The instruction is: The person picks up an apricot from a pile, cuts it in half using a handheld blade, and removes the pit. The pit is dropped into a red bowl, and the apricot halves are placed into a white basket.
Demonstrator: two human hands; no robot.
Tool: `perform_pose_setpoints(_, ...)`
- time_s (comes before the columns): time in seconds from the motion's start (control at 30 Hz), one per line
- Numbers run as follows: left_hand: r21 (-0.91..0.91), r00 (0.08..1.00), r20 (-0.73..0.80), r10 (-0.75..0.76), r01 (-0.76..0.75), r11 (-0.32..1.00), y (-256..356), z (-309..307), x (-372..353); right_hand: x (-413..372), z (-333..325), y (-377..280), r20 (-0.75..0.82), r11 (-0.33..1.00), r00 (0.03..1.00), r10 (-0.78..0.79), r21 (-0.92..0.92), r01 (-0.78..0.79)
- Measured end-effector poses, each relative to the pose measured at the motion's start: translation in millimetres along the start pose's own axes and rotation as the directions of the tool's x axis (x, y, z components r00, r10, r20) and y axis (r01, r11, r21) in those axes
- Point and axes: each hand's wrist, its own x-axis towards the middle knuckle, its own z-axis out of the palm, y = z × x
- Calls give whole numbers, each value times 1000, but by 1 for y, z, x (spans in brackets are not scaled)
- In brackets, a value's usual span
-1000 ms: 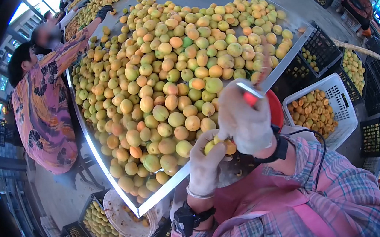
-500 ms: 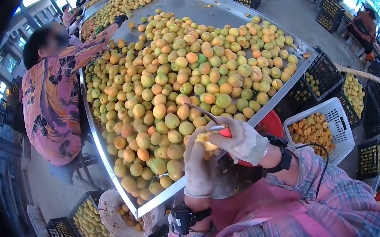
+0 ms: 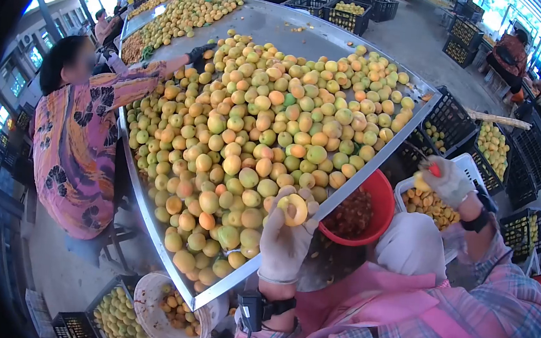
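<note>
My left hand [image 3: 283, 246], in a pale glove, is closed on an apricot half [image 3: 295, 210] at the near edge of the metal table [image 3: 243, 273]. The cut face with its hollow shows. My right hand [image 3: 450, 183], also gloved, is held over the white basket [image 3: 467, 165] at the right. It grips a knife by its red handle [image 3: 434, 169]; the blade is hard to make out. A yellow apricot piece [image 3: 421, 183] shows at its fingers. Apricot halves [image 3: 426, 206] lie in the basket below. Whole apricots [image 3: 267, 136] are heaped across the table.
A red bowl [image 3: 382, 204] of brownish bits stands between the table and basket. Below the table corner is a white bucket [image 3: 149, 311] holding apricot pieces. Black crates [image 3: 454, 116] line the right side. A co-worker [image 3: 78, 149] reaches over the heap from the left.
My right hand has moved away from my left, rightward to the white basket, with the knife and an apricot piece. My left hand keeps an apricot half. The co-worker's gloved hand has shifted right.
</note>
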Motion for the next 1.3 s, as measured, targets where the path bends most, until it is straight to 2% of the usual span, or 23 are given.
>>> perform_pose_setpoints(0.07, 12, 1000, -13, -25, 25, 1000, 0, -1, -5, -22, -13, 17, -10, 941, 987, 160, -301, -156)
perform_pose_setpoints(0.1, -8, 996, 61, -71, 71, 997, 2, -6, -7, -24, -14, 22, -14, 940, 986, 165, -299, -161)
perform_pose_setpoints(0.2, -25, 972, 178, -152, 159, 987, 1, -23, -8, -32, -13, 20, -63, 969, 976, 210, -117, -216)
perform_pose_setpoints(0.27, -19, 957, 219, -189, 198, 980, -4, -18, -10, -36, -6, -19, -147, 911, 989, 17, 410, 45)
perform_pose_setpoints(0.33, 200, 987, -147, -57, 86, 976, -14, 5, -15, -29, -4, -61, 16, 694, 1000, 27, 720, -30)
perform_pose_setpoints(0.4, 199, 991, -122, -61, 84, 976, -15, 5, -13, -19, 7, -94, 173, 562, 983, -55, 819, -113)
perform_pose_setpoints(0.47, 197, 993, -100, -61, 80, 977, -11, -4, -9, -14, 26, -122, 156, 494, 974, -164, 868, -56)
perform_pose_setpoints(0.53, 562, 993, 92, -72, 8, 827, 1, -24, -4, -11, 31, -150, 149, 464, 942, -301, 886, 8)
perform_pose_setpoints(0.57, 712, 986, 157, 51, -148, 687, 1, -13, -7, 0, 50, -146, -16, 503, 846, -533, 798, 332)
perform_pose_setpoints(0.6, 715, 988, 149, 50, -143, 684, 3, -11, -7, 8, 72, -146, -217, 527, 765, -607, 610, 591)
perform_pose_setpoints(0.63, 658, 980, 172, 103, -192, 728, 5, -12, -6, 4, 66, -164, -42, 510, 882, -470, 802, 310)
perform_pose_setpoints(0.67, 595, 969, 191, 158, -243, 766, 7, -12, -5, 1, 58, -179, 173, 434, 923, -345, 901, -7)
perform_pose_setpoints(0.7, 610, 970, 168, 177, -244, 754, 11, -11, -5, 4, 62, -186, 81, 482, 897, -435, 862, 156)
perform_pose_setpoints(0.73, 611, 969, 163, 184, -245, 753, 13, -7, -4, 4, 61, -196, 344, 492, 900, -267, 852, -179)
perform_pose_setpoints(0.87, 786, 967, 122, 223, -231, 573, 18, 2, -5, 8, 86, -196, 348, 518, 862, -369, 847, -120)
perform_pose_setpoints(0.97, 940, 933, 182, 310, -258, 223, 12, -2, -5, 7, 96, -198, 293, 545, 860, -417, 838, -21)
perform_pose_setpoints(1.0, 942, 936, 176, 306, -250, 223, 10, -3, -6, 6, 99, -198, 230, 541, 873, -430, 840, 44)
perform_pose_setpoints(1.1, 931, 935, 109, 338, -216, 296, 3, -9, -6, 10, 97, -192, 351, 526, 842, -411, 845, -96)
perform_pose_setpoints(1.17, 963, 924, 246, 292, -266, 31, 7, -18, -7, 10, 103, -186, 436, 508, 805, -401, 838, -201)
perform_pose_setpoints(1.2, 964, 925, 245, 290, -265, 31, 7, -16, -7, 11, 118, -180, 173, 499, 845, -506, 858, 123)
perform_pose_setpoints(1.23, 958, 920, 272, 282, -285, 6, 6, -13, -8, 11, 128, -175, -89, 452, 790, -607, 778, 436)
perform_pose_setpoints(1.27, 953, 916, 296, 272, -303, -19, 6, -10, -8, 10, 119, -176, -87, 452, 792, -604, 781, 431)
perform_pose_setpoints(1.3, 953, 916, 297, 269, -303, -20, 3, -10, -8, 6, 104, -180, 94, 468, 829, -551, 857, 214)
